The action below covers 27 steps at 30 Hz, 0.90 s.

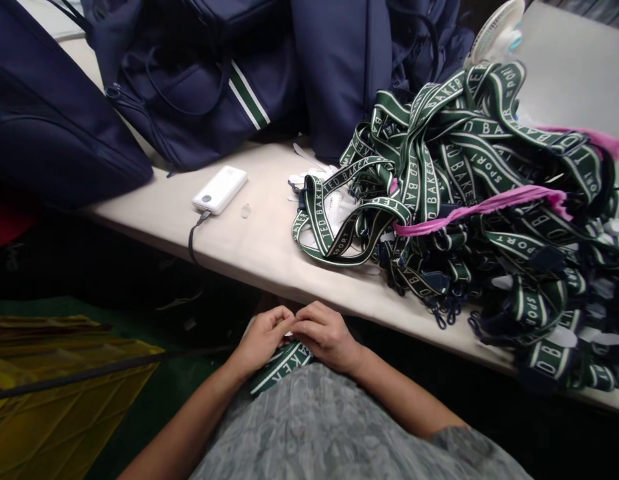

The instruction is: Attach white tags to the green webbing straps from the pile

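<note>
My left hand (pixel 265 337) and my right hand (pixel 325 335) meet close to my body, below the table's front edge, with fingers pinched together. Between the fingertips shows a bit of something small and white, too small to name. A green strap with white lettering (pixel 285 368) hangs under both hands and lies against my grey shirt. On the right of the table is a large heap of similar green lettered straps (pixel 429 173), with pink ties (pixel 482 210) around parts of it.
Dark blue bags (pixel 189 100) stand along the back and left of the cream table (pixel 269 247). A white power bank (pixel 220 190) with a black cable lies near the front edge. A fan (pixel 496 33) is at the back; a yellow crate (pixel 74 400) stands lower left.
</note>
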Available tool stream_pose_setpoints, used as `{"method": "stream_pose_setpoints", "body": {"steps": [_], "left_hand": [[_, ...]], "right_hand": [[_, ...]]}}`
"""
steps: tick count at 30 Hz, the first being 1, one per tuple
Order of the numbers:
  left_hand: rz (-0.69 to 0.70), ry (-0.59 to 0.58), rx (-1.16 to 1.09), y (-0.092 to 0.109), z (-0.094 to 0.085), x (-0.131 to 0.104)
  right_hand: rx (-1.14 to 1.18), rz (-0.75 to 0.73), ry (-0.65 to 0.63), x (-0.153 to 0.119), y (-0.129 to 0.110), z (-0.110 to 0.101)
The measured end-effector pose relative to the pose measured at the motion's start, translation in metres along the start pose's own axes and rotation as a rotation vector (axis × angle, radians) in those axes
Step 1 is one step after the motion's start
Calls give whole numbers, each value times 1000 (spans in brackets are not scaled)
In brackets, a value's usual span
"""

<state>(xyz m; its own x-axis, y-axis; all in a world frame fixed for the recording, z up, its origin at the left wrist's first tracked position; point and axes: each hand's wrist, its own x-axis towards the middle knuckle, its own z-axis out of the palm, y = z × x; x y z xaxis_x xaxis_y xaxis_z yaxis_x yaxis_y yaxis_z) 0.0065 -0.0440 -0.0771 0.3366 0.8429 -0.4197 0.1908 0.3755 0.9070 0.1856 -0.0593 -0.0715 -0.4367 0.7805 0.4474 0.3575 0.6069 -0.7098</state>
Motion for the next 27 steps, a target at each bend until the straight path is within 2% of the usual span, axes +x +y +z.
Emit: {"method": "stream_pose_setpoints", "body": {"steps": [4,9,14,17,22,27], "left_hand": [[24,89,3,-2,-2,0],[2,139,-66,-11,2,6],[-90,36,-159,-24,10,15],[-125,-46,-175,-24,9,16],[-120,-143,-104,-10,0,10],[-31,-247,84,12,-1,3]], "right_hand": [[47,-35,-126,6,1,-9],[128,11,-193,-5,4,-20],[205,83,-145,-19,9,-20],[243,97,-108,-24,11,-16],[233,64,-34,-30,11,-8],[189,80,3,-36,10,-4]]}}
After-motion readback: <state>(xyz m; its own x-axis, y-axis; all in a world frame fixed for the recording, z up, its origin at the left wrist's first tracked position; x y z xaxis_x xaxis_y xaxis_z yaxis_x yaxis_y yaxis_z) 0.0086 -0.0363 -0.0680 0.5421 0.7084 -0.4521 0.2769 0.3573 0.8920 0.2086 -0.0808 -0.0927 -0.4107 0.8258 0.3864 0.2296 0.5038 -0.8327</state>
